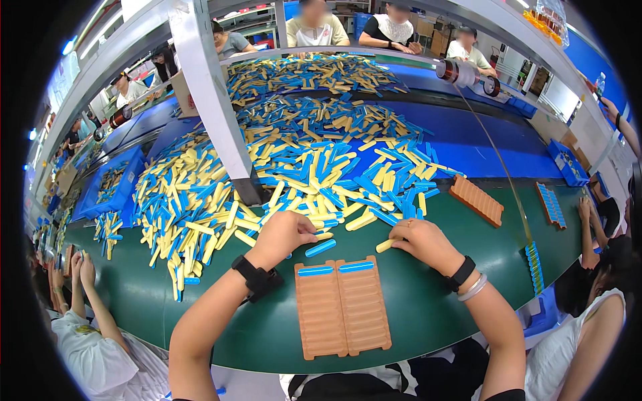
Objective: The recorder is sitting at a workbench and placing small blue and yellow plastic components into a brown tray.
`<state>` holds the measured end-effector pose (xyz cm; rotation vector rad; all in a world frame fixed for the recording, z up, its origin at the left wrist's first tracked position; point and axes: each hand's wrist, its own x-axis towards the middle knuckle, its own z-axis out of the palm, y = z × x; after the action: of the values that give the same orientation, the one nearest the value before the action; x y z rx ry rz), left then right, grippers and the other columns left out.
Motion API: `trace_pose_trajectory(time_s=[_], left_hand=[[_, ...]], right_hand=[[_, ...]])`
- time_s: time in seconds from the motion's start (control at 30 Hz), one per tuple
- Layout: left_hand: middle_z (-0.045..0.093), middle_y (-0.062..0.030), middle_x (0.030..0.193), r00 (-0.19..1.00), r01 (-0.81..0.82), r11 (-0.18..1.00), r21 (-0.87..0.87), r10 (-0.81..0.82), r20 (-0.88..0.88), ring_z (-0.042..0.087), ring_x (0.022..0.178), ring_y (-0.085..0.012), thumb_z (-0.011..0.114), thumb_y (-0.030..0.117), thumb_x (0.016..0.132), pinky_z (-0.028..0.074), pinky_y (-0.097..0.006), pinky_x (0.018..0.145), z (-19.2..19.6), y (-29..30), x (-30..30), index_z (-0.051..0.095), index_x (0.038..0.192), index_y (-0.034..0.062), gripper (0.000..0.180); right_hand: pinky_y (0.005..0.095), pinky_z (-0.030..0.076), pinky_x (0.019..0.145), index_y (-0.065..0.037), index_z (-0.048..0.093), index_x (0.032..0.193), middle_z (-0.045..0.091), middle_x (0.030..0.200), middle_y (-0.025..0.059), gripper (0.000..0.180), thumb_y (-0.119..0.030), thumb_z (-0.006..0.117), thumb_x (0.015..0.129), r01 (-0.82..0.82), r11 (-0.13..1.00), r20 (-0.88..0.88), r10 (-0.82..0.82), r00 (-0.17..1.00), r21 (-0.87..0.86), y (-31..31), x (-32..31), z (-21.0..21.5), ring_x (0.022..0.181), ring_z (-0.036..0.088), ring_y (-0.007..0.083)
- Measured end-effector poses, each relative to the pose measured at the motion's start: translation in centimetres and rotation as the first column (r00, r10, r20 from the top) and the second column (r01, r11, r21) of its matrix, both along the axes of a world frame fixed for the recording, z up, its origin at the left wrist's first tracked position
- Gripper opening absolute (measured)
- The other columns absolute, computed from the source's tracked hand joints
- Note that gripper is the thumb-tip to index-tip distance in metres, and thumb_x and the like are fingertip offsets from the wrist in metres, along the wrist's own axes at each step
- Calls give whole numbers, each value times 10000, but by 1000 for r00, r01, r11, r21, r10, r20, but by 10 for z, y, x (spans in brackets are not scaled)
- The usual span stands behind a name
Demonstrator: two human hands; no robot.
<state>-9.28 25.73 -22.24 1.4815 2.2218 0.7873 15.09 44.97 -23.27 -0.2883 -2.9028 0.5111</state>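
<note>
Head view: the left hand [286, 232] pinches a rounded, flat yellow stick [325, 236] between thumb and fingertips, just beyond a rounded blue stick [320, 248] lying on the smooth green tabletop [254, 334]. The right hand [421, 242] pinches a second yellow stick [384, 246]. Between the forearms lie two ribbed orange-brown trays [321, 317], side by side, each with one blue piece in its far slot. Beyond the hands, a broad heap of blue and yellow sticks [190, 194] runs back over the blue conveyor belt [495, 144]. A square whitish metal post [215, 100] stands amid it, hiding part from sight. Right of the heap rests another orange-brown tray [476, 200]; leftward stands a blue plastic bin [136, 162]. Co-workers line the far side.
</note>
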Motion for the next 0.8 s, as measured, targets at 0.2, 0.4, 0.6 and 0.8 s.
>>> trace_pose_trajectory(time_s=[0.2, 0.4, 0.6, 0.8], left_hand=[[704, -85, 758, 990, 7, 1000, 24, -10, 138, 666, 696, -132, 773, 87, 729, 510, -251, 630, 4, 2, -6, 716, 867, -13, 179], [692, -71, 752, 987, -13, 1000, 12, 11, 159, 653, 685, -152, 766, 133, 722, 503, -275, 629, 3, 2, -10, 719, 833, 31, 157], [672, -69, 735, 988, -46, 999, 19, 43, 146, 635, 689, -156, 753, 134, 741, 492, -285, 623, 10, -3, -6, 713, 877, 27, 177], [668, -104, 750, 998, -6, 1000, -1, 6, 69, 623, 717, -191, 728, 149, 771, 485, -320, 653, 27, -12, 12, 715, 924, 30, 195]], right_hand=[[370, 477, 759, -37, 620, 860, 621, 849, 96, 106, -106, 677, 802, 36, 998, -149, -29, 988, 47, -3, 9, -2, 837, 585, 283], [343, 476, 747, -18, 620, 903, 628, 819, 115, 110, -90, 662, 831, 99, 965, -77, -121, 990, -243, 2, 15, -7, 821, 595, 268], [310, 491, 704, -7, 677, 928, 679, 815, 113, 141, -117, 672, 839, 171, 902, -55, -209, 976, -395, -1, 18, -2, 751, 645, 221], [339, 491, 724, -24, 681, 893, 673, 794, 122, 132, -121, 702, 806, 163, 943, -103, -201, 974, -292, -7, 18, -2, 768, 629, 235]])
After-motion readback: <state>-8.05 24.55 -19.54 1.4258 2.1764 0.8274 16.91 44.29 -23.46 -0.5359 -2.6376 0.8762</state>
